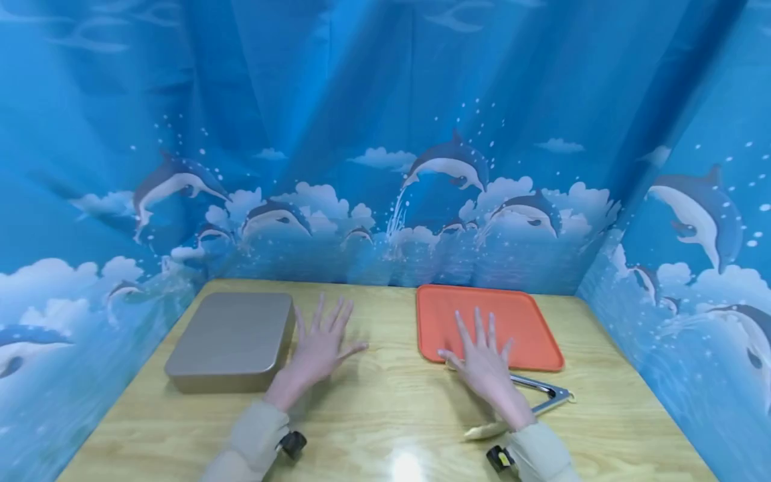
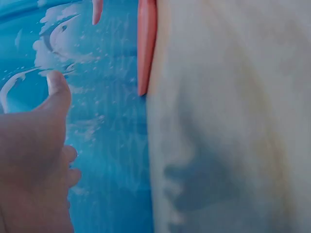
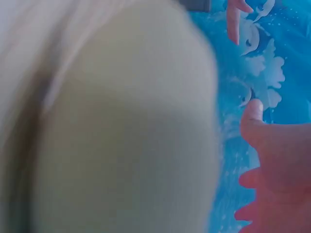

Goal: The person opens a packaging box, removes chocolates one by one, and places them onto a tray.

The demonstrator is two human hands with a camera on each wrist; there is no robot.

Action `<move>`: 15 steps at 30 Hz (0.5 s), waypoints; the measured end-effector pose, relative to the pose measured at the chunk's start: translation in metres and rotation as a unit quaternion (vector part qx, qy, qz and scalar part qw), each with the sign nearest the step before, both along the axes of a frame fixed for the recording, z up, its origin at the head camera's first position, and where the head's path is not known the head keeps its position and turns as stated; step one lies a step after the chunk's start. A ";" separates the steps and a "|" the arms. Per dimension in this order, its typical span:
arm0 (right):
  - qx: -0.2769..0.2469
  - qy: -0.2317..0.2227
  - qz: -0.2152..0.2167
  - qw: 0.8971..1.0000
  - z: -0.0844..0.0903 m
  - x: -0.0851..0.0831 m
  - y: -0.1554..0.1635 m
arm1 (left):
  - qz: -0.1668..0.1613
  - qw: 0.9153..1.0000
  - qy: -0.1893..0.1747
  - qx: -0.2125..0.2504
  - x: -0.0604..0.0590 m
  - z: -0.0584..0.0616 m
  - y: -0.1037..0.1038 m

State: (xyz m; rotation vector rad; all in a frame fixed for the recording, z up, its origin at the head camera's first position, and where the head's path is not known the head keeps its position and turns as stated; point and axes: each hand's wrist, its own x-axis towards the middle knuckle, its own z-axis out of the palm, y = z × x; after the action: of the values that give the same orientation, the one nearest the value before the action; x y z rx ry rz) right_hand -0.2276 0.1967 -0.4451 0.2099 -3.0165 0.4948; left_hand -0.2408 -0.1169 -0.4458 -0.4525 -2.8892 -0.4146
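In the head view my left hand (image 1: 319,348) is held over the table with its fingers spread, just right of a grey-brown metal box (image 1: 231,335). Nothing is in it. My right hand (image 1: 484,365), also spread and holding nothing, is above the near edge of an orange-red tray (image 1: 512,321). Beneath that hand and wrist lie metal tongs (image 1: 551,402) with pale tips, partly hidden. The left wrist view shows the left thumb (image 2: 58,92) stretched out. A large blurred pale form (image 3: 131,121) fills much of the right wrist view, beside the right hand (image 3: 286,165).
A light wood-grain table (image 1: 373,415) carries everything. Behind it and along both sides hangs a blue curtain (image 1: 361,100) printed with dolphins. Dark wrist cameras sit at both cuffs.
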 end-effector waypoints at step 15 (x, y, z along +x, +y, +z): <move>-0.274 0.108 0.080 0.952 0.040 -0.024 -0.096 | -0.012 0.966 -0.022 0.259 -0.002 0.064 -0.097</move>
State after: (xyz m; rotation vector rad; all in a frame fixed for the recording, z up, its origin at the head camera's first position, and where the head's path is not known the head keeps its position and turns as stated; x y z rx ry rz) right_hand -0.2517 0.1006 -0.4046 0.4336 -2.5384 1.2039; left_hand -0.2433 -0.2143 -0.3820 -0.3879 -2.6625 -1.1517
